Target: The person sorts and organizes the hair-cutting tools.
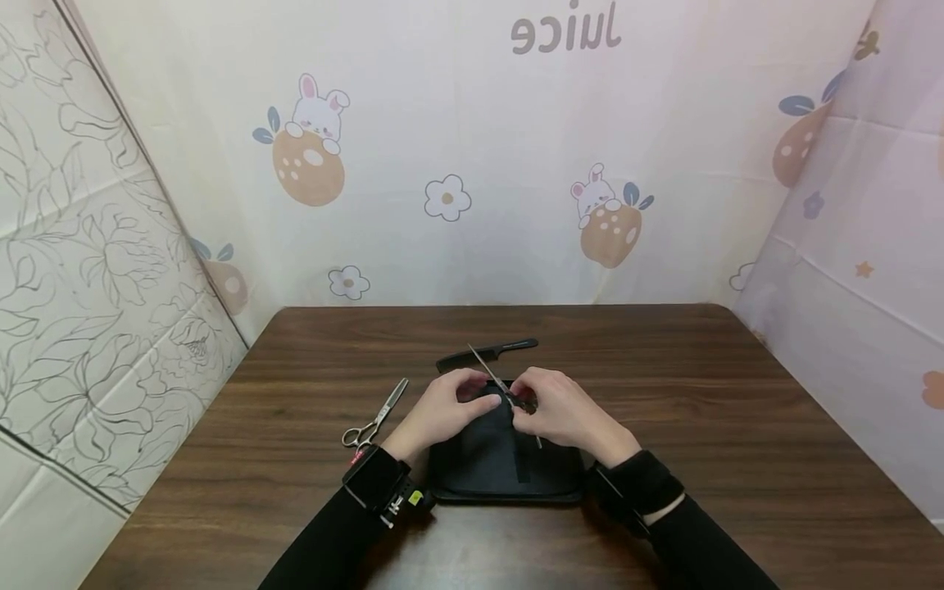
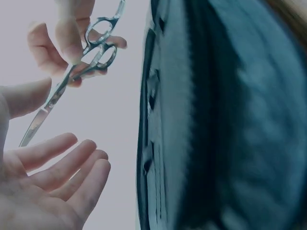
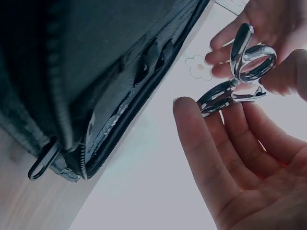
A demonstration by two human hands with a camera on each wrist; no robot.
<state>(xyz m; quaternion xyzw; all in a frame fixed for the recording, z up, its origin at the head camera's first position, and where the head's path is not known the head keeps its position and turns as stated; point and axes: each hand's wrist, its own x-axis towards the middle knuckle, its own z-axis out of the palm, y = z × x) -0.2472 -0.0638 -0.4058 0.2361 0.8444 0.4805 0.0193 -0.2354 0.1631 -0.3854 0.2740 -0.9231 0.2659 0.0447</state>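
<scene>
A pair of silver scissors (image 1: 483, 360) slants above a black zip case (image 1: 479, 463), its blade end pointing away. My right hand (image 1: 558, 407) pinches the scissors near the pivot between thumb and fingers; the finger rings show in the right wrist view (image 3: 254, 62). Close to the blade is my left hand (image 1: 447, 407). In the left wrist view its thumb and fairly straight fingers (image 2: 72, 172) stand apart, with the blade (image 2: 36, 124) passing between them; contact is unclear. The case stands unzipped, with loops along its inside (image 3: 153, 60) and a zip pull (image 3: 44, 160).
Left of the case, a second pair of scissors (image 1: 383, 414) with a red piece by its rings lies on the brown wooden table (image 1: 701, 393). A black comb (image 1: 457, 360) lies behind the case. Patterned cloth (image 1: 450, 246) hangs along the table's far edge.
</scene>
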